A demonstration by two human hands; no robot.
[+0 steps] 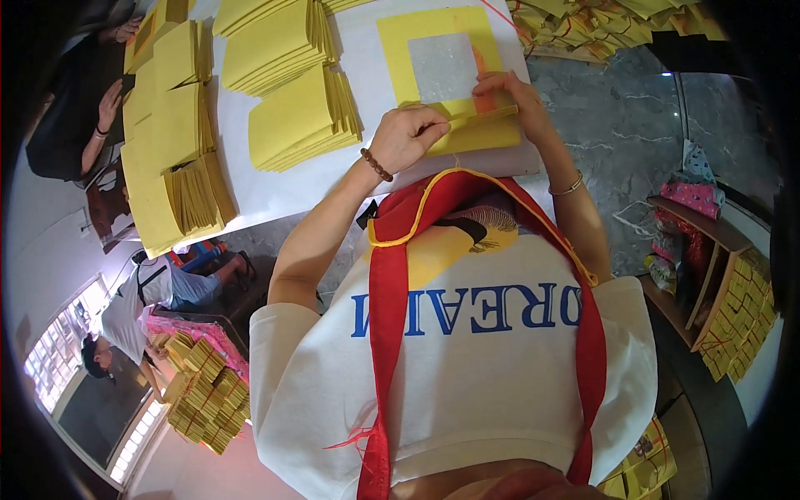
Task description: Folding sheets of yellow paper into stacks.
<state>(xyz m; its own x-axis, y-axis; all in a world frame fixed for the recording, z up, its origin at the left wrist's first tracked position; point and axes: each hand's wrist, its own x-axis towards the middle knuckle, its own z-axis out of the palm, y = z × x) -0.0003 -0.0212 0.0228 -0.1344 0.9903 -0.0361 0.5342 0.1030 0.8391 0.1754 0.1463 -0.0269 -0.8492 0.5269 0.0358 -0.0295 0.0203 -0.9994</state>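
On the white bench (367,179) most of the surface is taken by fanned stacks of folded yellow sheets (292,117), and the largest row runs down the left edge. Near the person lies a yellow sheet with a silver foil square (442,62) in its middle. Its near edge is folded up into a narrow flap (475,125).

The left hand (408,137) is clenched on the left part of this flap. The right hand (504,87) pinches the flap a little higher, beside an orange strip (482,68) at the edge of the foil.

I judge that the fold can go crooked, because the two hands pull at different heights. The thin paper may also crease across the foil or tear at the pinch if the pull is hard. The nearest stack stands just beside the left elbow's path, so a wide movement could push it out of order.

For containers, a wooden shelf (717,275) at the right holds bundles of yellow paper tied with red string (737,321), and on top of it lies pink cloth (696,198).
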